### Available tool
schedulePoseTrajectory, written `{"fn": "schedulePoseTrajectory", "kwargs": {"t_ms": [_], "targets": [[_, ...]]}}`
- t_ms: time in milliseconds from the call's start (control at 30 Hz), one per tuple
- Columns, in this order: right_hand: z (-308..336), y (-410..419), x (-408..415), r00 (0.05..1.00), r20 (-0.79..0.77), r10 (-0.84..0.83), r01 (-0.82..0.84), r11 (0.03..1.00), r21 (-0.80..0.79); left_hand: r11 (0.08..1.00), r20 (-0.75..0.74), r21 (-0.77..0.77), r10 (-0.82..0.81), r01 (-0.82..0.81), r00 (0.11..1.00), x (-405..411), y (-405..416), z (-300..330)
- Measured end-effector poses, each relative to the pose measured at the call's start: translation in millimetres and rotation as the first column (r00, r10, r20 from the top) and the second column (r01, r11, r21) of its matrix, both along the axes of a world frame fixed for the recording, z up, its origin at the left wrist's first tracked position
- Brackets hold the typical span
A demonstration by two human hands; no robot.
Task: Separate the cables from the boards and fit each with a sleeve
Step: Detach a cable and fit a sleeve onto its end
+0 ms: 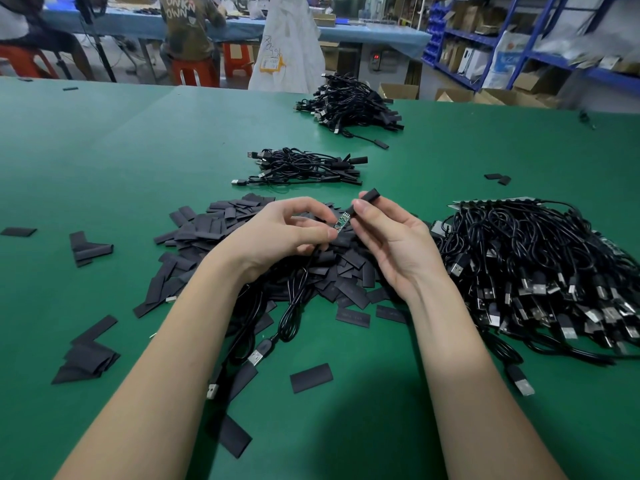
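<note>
Pinching small green circuit board (342, 223) in left hand (284, 233); gripping black tubular sleeve (365, 199) (over board's tip) in right hand (391, 237).

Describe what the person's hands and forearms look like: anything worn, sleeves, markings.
Both forearms are bare up to the bottom frame edge, with no sleeves in view. The left hand and right hand wear no gloves, and no rings, watch, wristband or finger cots show. Fingernails are short and unpainted. No tattoos, tape or other markings are visible.
</note>
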State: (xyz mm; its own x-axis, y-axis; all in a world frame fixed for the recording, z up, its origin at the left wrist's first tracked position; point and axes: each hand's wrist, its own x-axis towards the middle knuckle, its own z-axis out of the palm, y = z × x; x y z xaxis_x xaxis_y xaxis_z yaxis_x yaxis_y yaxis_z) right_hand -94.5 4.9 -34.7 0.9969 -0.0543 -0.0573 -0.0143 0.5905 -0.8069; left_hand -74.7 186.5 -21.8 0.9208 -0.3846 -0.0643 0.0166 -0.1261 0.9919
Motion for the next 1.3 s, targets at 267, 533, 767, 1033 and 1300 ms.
{"fn": "schedulePoseTrajectory", "kwargs": {"t_ms": [267, 533, 767, 1033, 1300], "targets": [[1.3, -2.0, -1.7, 1.000, -0.007, 0.021, -0.021, 1.000, -0.009, 0.999, -0.006, -0.038, -0.030, 0.030, 1.000, 0.4, 0.3, -0.4], [2.9, -8.3, -3.2, 0.995, -0.050, 0.089, -0.089, 0.996, 0.007, 0.998, -0.001, -0.037, -0.042, 0.042, 0.999, 0.8, 0.3, -0.4], [3.6, -11.8, -4.1, 0.989, -0.014, 0.148, -0.149, 0.989, -0.015, 0.998, -0.012, -0.049, -0.039, 0.039, 0.999, 0.3, 0.6, -0.2], [5.2, -9.5, -5.9, 0.985, 0.003, 0.172, -0.172, 0.984, -0.043, 0.995, -0.022, -0.083, -0.056, 0.054, 0.998, 1.1, 1.2, -0.3], [2.3, -4.4, -4.6, 0.989, 0.001, 0.148, -0.148, 0.987, -0.062, 0.998, 0.013, -0.049, -0.039, 0.040, 0.999, -1.3, -0.7, 1.9]]}}
